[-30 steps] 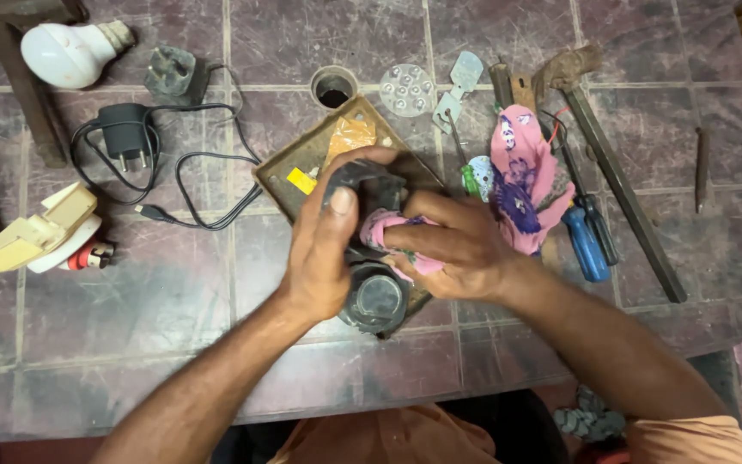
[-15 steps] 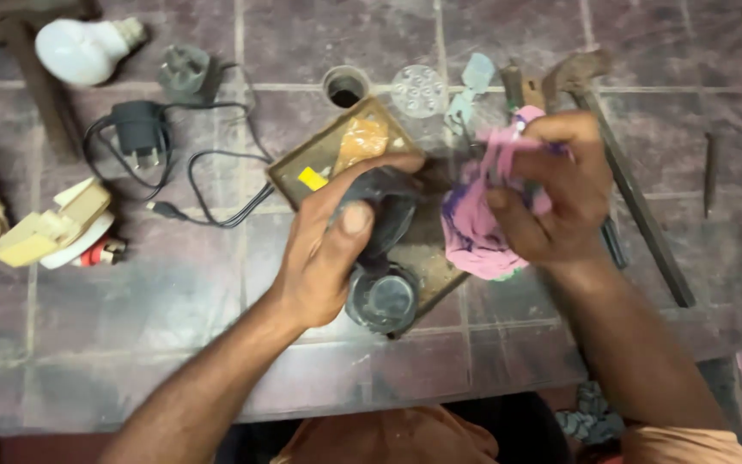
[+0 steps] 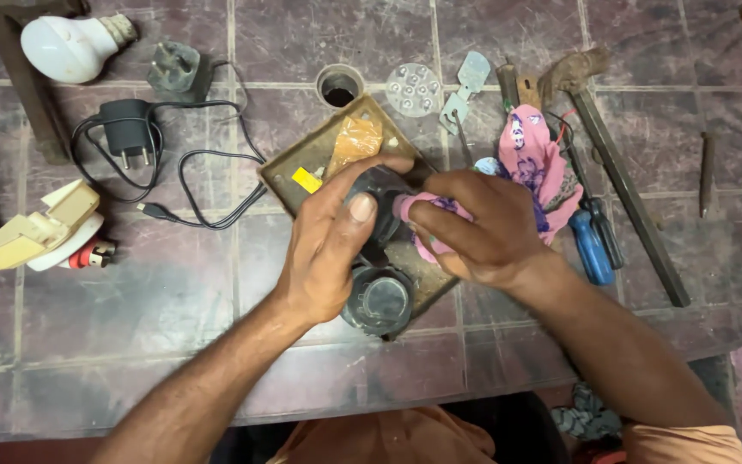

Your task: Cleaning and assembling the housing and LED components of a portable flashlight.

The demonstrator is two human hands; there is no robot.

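My left hand (image 3: 330, 249) grips a dark round device (image 3: 378, 206) that stands on a brown metal tray (image 3: 302, 163). My right hand (image 3: 483, 228) presses a pink patterned cloth (image 3: 536, 167) against the side of that device. The rest of the cloth trails to the right over the tools. A second dark round part (image 3: 380, 301) lies on the tray just below my hands.
On the tiled table lie a white bulb (image 3: 66, 47), a black charger with cable (image 3: 126, 129), a grey plug (image 3: 178, 73), a cream fitting (image 3: 36, 228), a round LED disc (image 3: 414, 88), a hammer (image 3: 620, 172) and a blue-handled screwdriver (image 3: 590, 245).
My right hand lifted the pink cloth up to the right, then brought it back down against the dark device. My left hand kept its hold.
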